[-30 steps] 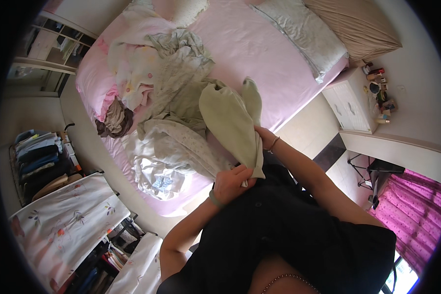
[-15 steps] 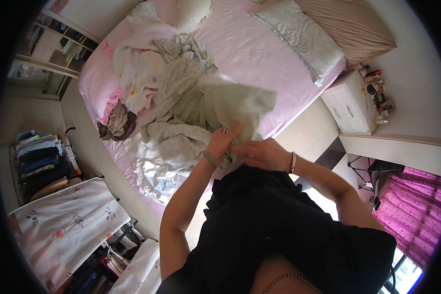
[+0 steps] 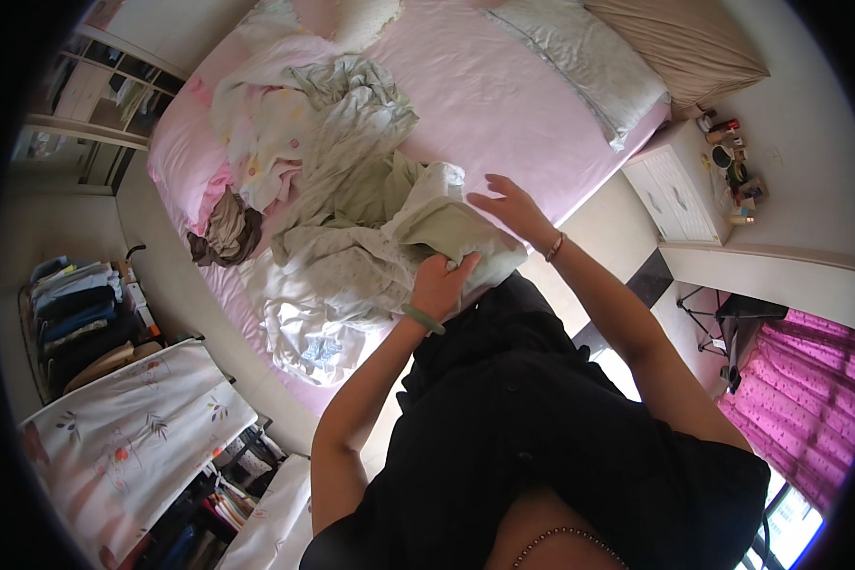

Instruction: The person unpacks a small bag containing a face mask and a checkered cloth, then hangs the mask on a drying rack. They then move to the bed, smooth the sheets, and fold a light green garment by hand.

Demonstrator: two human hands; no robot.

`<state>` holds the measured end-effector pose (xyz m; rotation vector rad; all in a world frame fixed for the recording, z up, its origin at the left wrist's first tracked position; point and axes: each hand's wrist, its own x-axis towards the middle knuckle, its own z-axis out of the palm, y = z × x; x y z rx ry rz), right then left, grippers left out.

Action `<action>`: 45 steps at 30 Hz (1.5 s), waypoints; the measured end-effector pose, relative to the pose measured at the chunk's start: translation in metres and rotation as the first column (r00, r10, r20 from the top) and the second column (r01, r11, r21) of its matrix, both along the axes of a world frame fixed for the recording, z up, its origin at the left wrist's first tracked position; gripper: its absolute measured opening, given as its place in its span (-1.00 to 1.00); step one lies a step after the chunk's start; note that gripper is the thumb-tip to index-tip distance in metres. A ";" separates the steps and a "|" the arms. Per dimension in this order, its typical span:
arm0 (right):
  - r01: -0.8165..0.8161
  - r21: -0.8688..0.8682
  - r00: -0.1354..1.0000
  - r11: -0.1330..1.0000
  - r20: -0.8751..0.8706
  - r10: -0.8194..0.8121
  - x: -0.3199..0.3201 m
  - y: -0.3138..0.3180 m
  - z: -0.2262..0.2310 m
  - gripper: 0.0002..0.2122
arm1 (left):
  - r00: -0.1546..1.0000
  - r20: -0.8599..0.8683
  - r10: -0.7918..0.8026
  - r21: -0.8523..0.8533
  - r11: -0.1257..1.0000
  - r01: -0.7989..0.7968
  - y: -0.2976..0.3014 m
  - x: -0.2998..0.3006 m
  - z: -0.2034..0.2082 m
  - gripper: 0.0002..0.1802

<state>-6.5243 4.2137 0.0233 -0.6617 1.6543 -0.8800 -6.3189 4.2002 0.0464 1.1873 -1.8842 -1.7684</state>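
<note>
A rumpled pale green duvet cover [image 3: 351, 204], faintly patterned on one face, lies in a heap across the near side of the bed. My left hand [image 3: 444, 285] has its fingers closed on the cover's near edge, close to my body. Just above that grip, a fold of the green cloth gapes and its white edge stands up. My right hand [image 3: 513, 209] is off the cloth, fingers apart, beside the fold and over the pink sheet. White bedding [image 3: 309, 328] lies bunched under the cover at the near left.
The pink-sheeted bed [image 3: 503, 104] carries a pale pillow [image 3: 579, 66] and a brown pillow [image 3: 679, 47]. A white bedside cabinet [image 3: 674, 195] with small items stands at the right. Stacked clothes [image 3: 81, 313] and a cloth-covered rack [image 3: 138, 427] are on the left.
My right hand has left the cloth near my left hand and moved up and away, its fingers spreading. The raised green cloth has dropped toward me. My left hand keeps its grip.
</note>
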 end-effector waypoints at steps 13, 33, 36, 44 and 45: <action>0.337 -0.403 0.922 0.851 -0.043 -0.385 -0.050 -0.014 0.068 -0.75 | 0.936 -0.324 0.140 0.053 0.990 -0.130 -0.047 0.034 0.028 -0.54; 0.095 -0.551 0.994 0.829 0.012 -0.106 0.041 0.015 0.088 -0.79 | 0.928 -0.370 0.047 -0.304 0.938 -0.168 -0.087 0.007 0.064 -0.45; 0.025 -0.550 1.000 0.835 0.007 -0.025 0.062 0.016 0.091 -0.82 | 0.782 -0.533 0.324 0.225 0.945 -0.238 -0.078 -0.005 0.071 -0.38; -0.069 -0.557 0.994 0.828 0.035 0.107 0.057 0.000 0.091 -0.89 | 0.824 -0.552 -0.129 0.286 0.899 0.333 -0.081 0.003 0.077 -0.35; -0.091 -0.519 0.990 0.850 0.045 0.133 0.055 0.001 0.093 -0.91 | 0.813 -0.548 -0.197 0.323 0.847 0.423 -0.084 0.007 0.074 -0.34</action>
